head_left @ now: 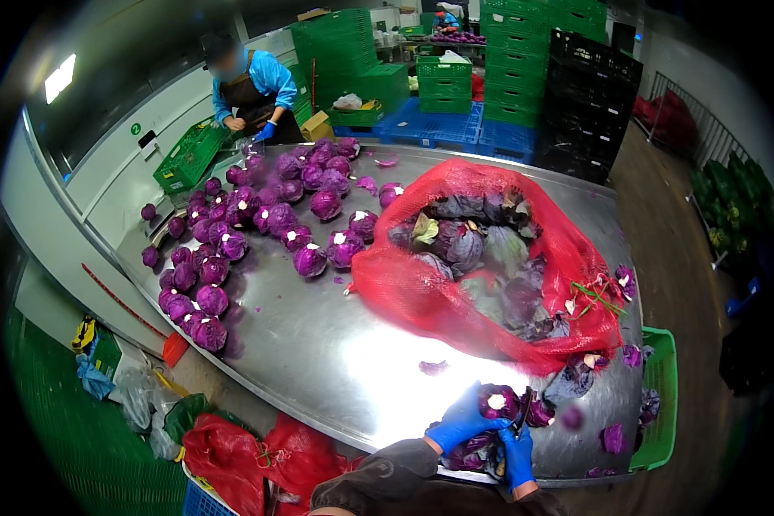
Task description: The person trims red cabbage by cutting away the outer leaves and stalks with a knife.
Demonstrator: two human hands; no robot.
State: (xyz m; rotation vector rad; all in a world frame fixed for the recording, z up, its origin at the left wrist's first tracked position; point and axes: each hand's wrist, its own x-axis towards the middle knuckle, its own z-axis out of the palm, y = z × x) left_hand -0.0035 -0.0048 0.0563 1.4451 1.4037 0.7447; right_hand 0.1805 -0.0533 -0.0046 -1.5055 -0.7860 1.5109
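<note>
Judging much done, I'm seeing trimmed-looking purple cabbages (pixel 279 217) on the left tabletop (pixel 310 344); leafy heads (pixel 460 245) are remaining in the red sack (pixel 413 288); my left hand (pixel 468 421) is gripping one cabbage (pixel 499 402), my right hand (pixel 517 454) a dark, knife-like tool (pixel 523 411).

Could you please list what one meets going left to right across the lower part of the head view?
Red mesh bags, blue-gloved left hand, blue-gloved right hand, purple cabbage leaf, light-green plastic crate.
</note>
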